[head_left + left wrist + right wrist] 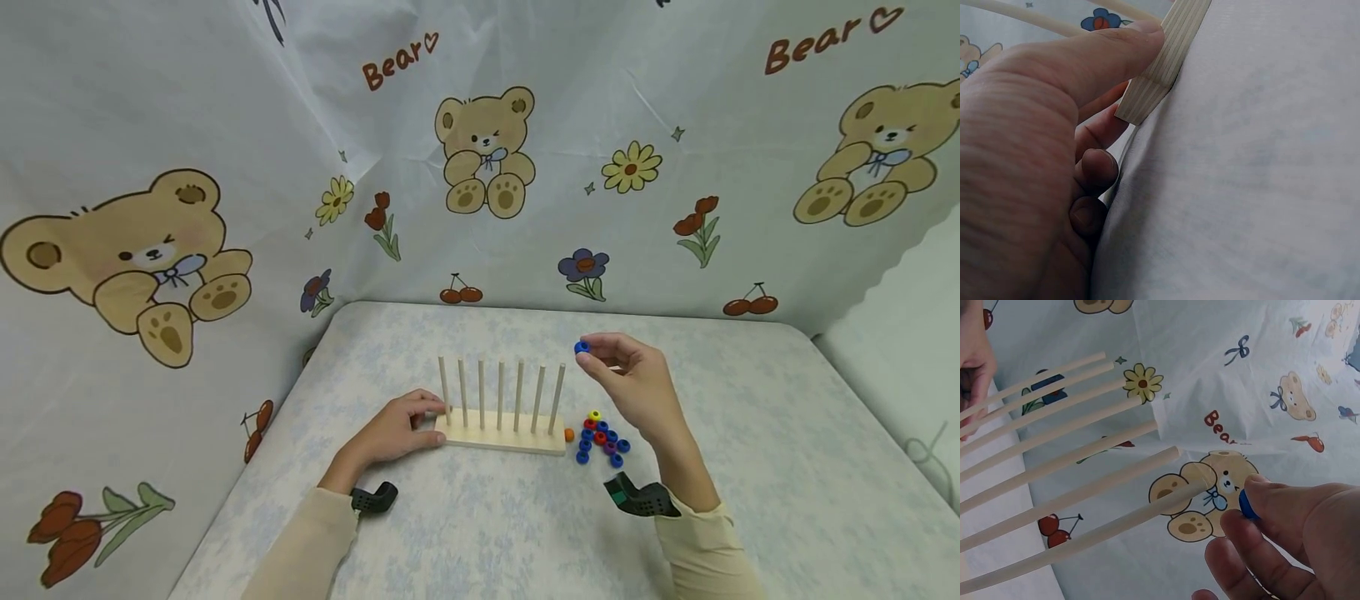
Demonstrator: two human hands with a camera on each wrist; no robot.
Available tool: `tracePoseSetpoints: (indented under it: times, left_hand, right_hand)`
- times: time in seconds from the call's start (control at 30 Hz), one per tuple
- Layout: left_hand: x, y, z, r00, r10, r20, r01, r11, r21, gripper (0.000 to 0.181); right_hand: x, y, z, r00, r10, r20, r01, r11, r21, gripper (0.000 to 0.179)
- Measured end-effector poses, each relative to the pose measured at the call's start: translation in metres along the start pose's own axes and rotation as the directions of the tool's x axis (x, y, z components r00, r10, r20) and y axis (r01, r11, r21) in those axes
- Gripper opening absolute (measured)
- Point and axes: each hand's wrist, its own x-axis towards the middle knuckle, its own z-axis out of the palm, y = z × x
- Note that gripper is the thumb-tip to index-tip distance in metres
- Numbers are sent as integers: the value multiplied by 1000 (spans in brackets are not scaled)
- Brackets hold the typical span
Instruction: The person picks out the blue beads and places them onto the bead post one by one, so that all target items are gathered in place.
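Sleeves [303, 546] lie nearest; L hand [397, 429], fingers part-curled, grips rack [498, 435] at its L end on counter [480, 529], R hand [633, 383] pinches blue bead [581, 347] up nr, but off, R-end peg [557, 400]. Bead could drop if pinch slips; loose beads [600, 437] by rack's R end may roll if bumped. No containers in view.

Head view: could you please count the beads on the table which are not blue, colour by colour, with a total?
Red beads: 2
Yellow bead: 1
Orange bead: 1
Purple bead: 1
Total: 5
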Motion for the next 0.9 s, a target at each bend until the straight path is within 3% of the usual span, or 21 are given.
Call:
tracePoseSetpoints:
  times: [0.47,0.9]
  left_hand:
    - [1,2,0,1000,5,-14,-5,1000,3,42]
    - [-2,0,1,1000,15,-19,-15,1000,9,41]
  right_hand:
    - [-1,-1,5,995,-61,73,64,998,-27,28]
    - [-3,-3,9,993,-32,111,37,998,-50,29]
